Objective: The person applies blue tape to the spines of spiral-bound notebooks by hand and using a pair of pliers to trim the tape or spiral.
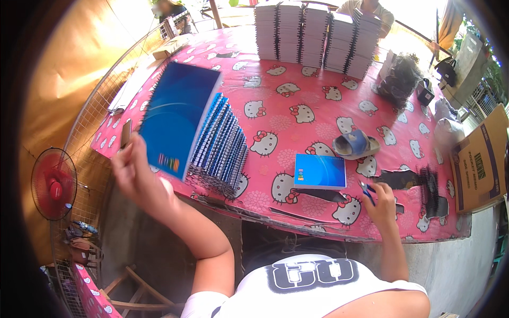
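Observation:
My left hand (pixel 132 165) is raised at the left, its fingers closed at the lower corner of the coil edge of a blue-covered spiral notebook (pixel 177 116). That notebook tilts over the top of a tall stack of spiral notebooks (pixel 220 151) with blue and white edges. My right hand (pixel 382 204) rests low over the table, closed on small blue-handled pliers (pixel 368 194) whose tips point toward the far left. Just left of the pliers, a smaller blue-covered notebook (pixel 319 170) lies flat, with a blue and grey slide sandal (pixel 356 144) beyond it.
Tall stacks of black-coiled books (pixel 315 37) line the far edge, a person (pixel 374 9) behind them. Black coils (pixel 432 191) lie right on the pink patterned tablecloth (pixel 302 114). A dark plastic bag (pixel 400 79) is at far right, a cardboard box (pixel 480 159) nearer. A red fan (pixel 54 184) stands left.

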